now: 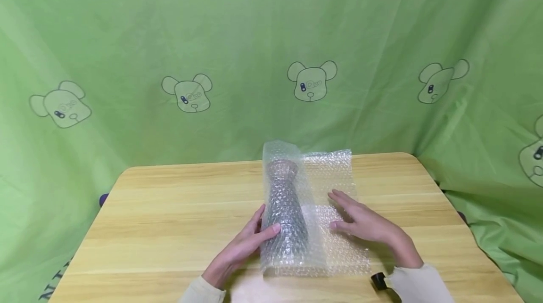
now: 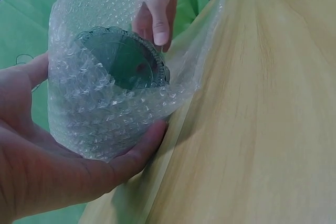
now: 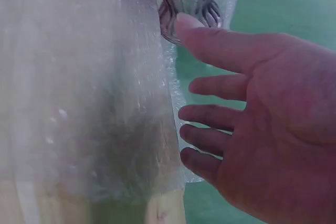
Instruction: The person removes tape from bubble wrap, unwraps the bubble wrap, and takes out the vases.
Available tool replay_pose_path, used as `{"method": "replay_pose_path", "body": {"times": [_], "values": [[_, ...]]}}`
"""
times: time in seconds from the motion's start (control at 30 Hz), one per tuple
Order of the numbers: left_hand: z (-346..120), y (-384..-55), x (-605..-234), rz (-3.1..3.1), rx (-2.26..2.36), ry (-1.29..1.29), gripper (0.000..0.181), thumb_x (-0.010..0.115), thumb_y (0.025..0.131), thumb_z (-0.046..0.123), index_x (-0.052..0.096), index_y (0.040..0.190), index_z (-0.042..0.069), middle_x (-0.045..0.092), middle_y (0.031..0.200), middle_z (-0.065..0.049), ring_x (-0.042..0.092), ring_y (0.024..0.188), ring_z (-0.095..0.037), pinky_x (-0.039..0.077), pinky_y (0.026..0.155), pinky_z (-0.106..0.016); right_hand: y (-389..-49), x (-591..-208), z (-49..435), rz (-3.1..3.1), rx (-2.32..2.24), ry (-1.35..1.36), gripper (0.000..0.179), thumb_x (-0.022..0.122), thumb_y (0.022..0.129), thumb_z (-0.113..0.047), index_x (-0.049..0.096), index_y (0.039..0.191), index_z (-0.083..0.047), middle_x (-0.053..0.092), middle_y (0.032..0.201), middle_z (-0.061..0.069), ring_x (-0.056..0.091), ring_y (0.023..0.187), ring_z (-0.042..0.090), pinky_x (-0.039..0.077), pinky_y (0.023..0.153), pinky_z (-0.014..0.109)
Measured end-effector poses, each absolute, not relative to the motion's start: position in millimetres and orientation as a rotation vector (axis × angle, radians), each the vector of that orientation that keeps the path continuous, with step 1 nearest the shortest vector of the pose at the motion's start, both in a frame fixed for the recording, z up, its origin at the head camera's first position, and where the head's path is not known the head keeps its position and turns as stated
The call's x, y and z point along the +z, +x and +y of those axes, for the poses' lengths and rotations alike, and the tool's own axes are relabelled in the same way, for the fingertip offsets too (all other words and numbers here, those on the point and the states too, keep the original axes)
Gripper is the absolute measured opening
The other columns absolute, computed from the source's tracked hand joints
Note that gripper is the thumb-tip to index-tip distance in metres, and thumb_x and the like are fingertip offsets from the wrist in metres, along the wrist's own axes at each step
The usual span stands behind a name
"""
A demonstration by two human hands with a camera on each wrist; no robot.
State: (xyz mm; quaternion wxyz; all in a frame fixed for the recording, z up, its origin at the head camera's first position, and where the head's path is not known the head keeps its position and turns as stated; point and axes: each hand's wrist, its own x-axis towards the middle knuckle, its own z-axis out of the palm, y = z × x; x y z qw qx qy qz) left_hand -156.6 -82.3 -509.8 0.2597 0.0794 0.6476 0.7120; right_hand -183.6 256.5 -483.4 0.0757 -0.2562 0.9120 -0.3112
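Observation:
A glass vase (image 1: 288, 220) lies on its side under a layer of bubble wrap (image 1: 328, 171), its neck toward the far edge. My left hand (image 1: 243, 242) grips the wrapped vase from the left, thumb on top and fingers along the side. In the left wrist view, the round scalloped glass end (image 2: 128, 59) shows through the open end of the wrap. My right hand (image 1: 366, 222) is over the loose part of the sheet at the right, fingers extended and holding nothing. The right wrist view shows its thumb overlapping the flared glass.
The wooden table (image 1: 178, 218) extends on both sides of the vase. Behind it hangs a green curtain (image 1: 250, 34) printed with bear heads, which also covers both sides. A small black object (image 1: 379, 281) is at the right sleeve cuff.

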Motion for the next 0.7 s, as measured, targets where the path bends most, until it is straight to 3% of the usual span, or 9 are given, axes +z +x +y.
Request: {"method": "replay_pose_path", "body": {"times": [0.23,0.53,0.7], "values": [[-83,-156,-512,1.833,1.89,0.183,0.1,0.067,0.099,0.041,-0.001,0.165,0.01,0.01,0.159,-0.043,0.019,0.148,-0.053,0.023,0.119,-0.064,-182,-489,255,2.698,-0.925,-0.728,0.085,0.069,0.097,-0.041,0.03,0.157,0.006,0.014,0.165,0.031,0.017,0.149,0.054,0.019,0.116,0.07],[-83,-157,-511,1.824,1.885,0.165,0.1,0.068,0.099,0.041,-0.001,0.166,0.012,0.01,0.159,-0.043,0.018,0.149,-0.054,0.023,0.117,-0.067,-186,-497,257,2.662,-0.858,-0.721,0.109,0.085,0.077,-0.047,0.032,0.157,0.005,0.008,0.166,0.031,0.012,0.149,0.055,0.019,0.116,0.069],[-84,-157,-510,1.778,1.9,0.155,0.101,0.068,0.099,0.039,-0.003,0.165,0.012,0.009,0.161,-0.041,0.023,0.148,-0.052,0.027,0.117,-0.065,-186,-497,256,2.641,-0.841,-0.706,0.111,0.086,0.076,-0.045,0.03,0.158,0.005,0.005,0.167,0.03,0.008,0.15,0.054,0.016,0.118,0.068]]}}
